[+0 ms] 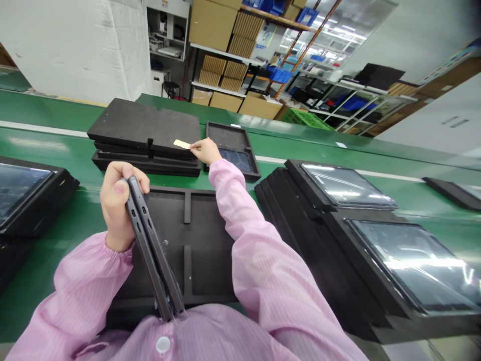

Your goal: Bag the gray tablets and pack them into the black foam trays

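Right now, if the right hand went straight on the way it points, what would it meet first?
Beyond the yellow slip it pinches, the right hand would likely meet the black stack; depth is unclear, so it might skim over.

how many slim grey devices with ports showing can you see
2, both in the left hand: the left device and, beside it, the right device, above a black tray. More could be hidden from view.

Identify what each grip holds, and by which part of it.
The left grip holds two devices together near their upper ends. The right grip pinches a yellow slip by its right end.
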Available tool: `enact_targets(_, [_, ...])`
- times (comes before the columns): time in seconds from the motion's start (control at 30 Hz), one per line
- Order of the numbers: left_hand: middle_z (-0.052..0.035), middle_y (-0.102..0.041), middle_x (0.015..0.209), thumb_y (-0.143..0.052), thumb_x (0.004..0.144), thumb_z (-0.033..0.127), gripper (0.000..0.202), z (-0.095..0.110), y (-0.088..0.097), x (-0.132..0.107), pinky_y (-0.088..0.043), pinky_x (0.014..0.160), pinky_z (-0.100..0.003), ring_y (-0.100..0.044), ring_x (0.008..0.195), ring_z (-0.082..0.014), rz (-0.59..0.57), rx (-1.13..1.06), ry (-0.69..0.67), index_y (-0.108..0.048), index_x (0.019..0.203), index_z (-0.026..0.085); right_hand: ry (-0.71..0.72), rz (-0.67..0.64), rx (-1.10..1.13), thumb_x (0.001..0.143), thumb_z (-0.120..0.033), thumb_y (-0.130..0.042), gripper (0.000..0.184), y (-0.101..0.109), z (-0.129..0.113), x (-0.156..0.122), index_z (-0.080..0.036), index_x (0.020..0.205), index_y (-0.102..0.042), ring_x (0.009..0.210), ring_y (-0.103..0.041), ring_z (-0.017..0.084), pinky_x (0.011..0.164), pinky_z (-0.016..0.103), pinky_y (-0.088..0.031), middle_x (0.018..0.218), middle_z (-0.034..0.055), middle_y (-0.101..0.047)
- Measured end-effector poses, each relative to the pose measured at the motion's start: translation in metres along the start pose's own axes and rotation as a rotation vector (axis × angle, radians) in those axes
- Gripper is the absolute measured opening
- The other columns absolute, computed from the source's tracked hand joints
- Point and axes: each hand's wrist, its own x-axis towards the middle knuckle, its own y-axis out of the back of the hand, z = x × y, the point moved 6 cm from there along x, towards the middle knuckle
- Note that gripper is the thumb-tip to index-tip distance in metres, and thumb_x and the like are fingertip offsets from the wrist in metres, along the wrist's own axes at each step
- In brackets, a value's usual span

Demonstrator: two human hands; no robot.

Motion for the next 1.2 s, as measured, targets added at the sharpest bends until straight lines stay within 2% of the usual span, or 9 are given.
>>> enact_targets(0.07, [0.0031, -0.058, 0.054, -0.066, 0.067, 0.049, 0.032, 0.0, 0.0, 0.001, -0.028, 0.052, -0.031, -0.041, 0.049, -0.0146, 0.004, 0.005, -0.006, -0.049, 0.071, 0.022, 0.007, 0.004, 0.016, 0.086, -0.02, -0.066, 0.017, 0.001, 0.002, -0.002, -0.026, 0.093, -0.081, 0.097, -0.072, 0.026, 0.121, 0.057, -0.026, 0.1, 0.0015, -0.078])
enact_targets(0.23, [0.0025, -0.057, 0.054, -0.064, 0.068, 0.047, 0.03, 0.001, 0.001, 0.002, -0.028, 0.051, -0.031, -0.042, 0.049, -0.0142, 0.004, 0.009, -0.017, -0.049, 0.071, 0.022, 0.014, 0.014, 0.056, 0.089, -0.023, -0.065, 0.017, 0.001, 0.006, -0.011, -0.027, 0.095, -0.08, 0.106, -0.071, 0.026, 0.116, 0.053, -0.033, 0.108, 0.0012, -0.077])
enact_targets(0.5, [0.0029, -0.059, 0.052, -0.067, 0.064, 0.047, 0.03, -0.001, 0.002, 0.004, -0.028, 0.05, -0.031, -0.042, 0.047, -0.0142, 0.009, -0.01, -0.011, -0.05, 0.068, 0.022, 0.012, 0.076, 0.068, 0.088, -0.023, -0.067, 0.014, -0.004, 0.006, -0.014, -0.026, 0.096, -0.078, 0.104, -0.071, 0.026, 0.119, 0.061, -0.02, 0.108, 0.0027, -0.077])
enact_targets(0.63, [0.0023, -0.058, 0.052, -0.068, 0.064, 0.047, 0.031, -0.001, 0.002, 0.004, -0.03, 0.051, -0.031, -0.043, 0.048, -0.0143, 0.012, -0.017, -0.006, -0.05, 0.069, 0.022, 0.006, 0.106, 0.094, 0.091, -0.024, -0.061, 0.017, -0.007, 0.009, -0.017, -0.026, 0.094, -0.078, 0.105, -0.071, 0.025, 0.117, 0.058, -0.026, 0.107, 0.0025, -0.078])
enact_targets(0.8, [0.0019, -0.058, 0.052, -0.068, 0.065, 0.049, 0.034, -0.001, 0.003, 0.004, -0.029, 0.05, -0.03, -0.042, 0.047, -0.0137, 0.008, -0.013, -0.028, -0.05, 0.069, 0.021, 0.007, 0.108, 0.128, 0.091, -0.026, -0.062, 0.016, -0.008, 0.013, -0.02, -0.027, 0.095, -0.078, 0.109, -0.07, 0.025, 0.118, 0.055, -0.026, 0.111, 0.0016, -0.077])
enact_targets(0.97, [0.0015, -0.058, 0.052, -0.068, 0.064, 0.049, 0.033, 0.0, 0.002, 0.003, -0.029, 0.049, -0.03, -0.042, 0.046, -0.0136, 0.005, -0.01, -0.026, -0.05, 0.069, 0.021, -0.003, 0.108, 0.148, 0.092, -0.026, -0.058, 0.019, -0.007, 0.013, -0.022, -0.023, 0.095, -0.077, 0.11, -0.07, 0.023, 0.111, 0.043, -0.04, 0.113, 0.0038, -0.076])
enact_targets(1.03, [0.0019, -0.058, 0.052, -0.068, 0.065, 0.048, 0.032, 0.001, 0.001, 0.003, -0.029, 0.049, -0.03, -0.042, 0.046, -0.0135, 0.002, -0.012, -0.022, -0.05, 0.069, 0.022, -0.02, 0.115, 0.139, 0.093, -0.026, -0.056, 0.02, -0.007, 0.011, -0.022, -0.023, 0.096, -0.076, 0.111, -0.068, 0.024, 0.113, 0.049, -0.037, 0.113, 0.0041, -0.076])
enact_targets(1.13, [0.0022, -0.057, 0.052, -0.067, 0.066, 0.048, 0.031, 0.001, -0.001, 0.002, -0.028, 0.049, -0.03, -0.041, 0.046, -0.0134, -0.001, -0.01, -0.021, -0.05, 0.069, 0.022, -0.038, 0.121, 0.111, 0.093, -0.026, -0.057, 0.017, -0.008, 0.007, -0.021, -0.024, 0.096, -0.073, 0.113, -0.066, 0.026, 0.115, 0.064, -0.024, 0.115, 0.0034, -0.074])
enact_targets(1.2, [0.0018, -0.057, 0.052, -0.067, 0.066, 0.048, 0.032, 0.002, -0.002, 0.003, -0.028, 0.048, -0.031, -0.041, 0.045, -0.0132, -0.005, -0.003, -0.032, -0.049, 0.069, 0.021, -0.032, 0.12, 0.087, 0.093, -0.025, -0.058, 0.014, -0.008, 0.003, -0.02, -0.023, 0.094, -0.071, 0.111, -0.066, 0.026, 0.115, 0.069, -0.017, 0.115, 0.0032, -0.074])
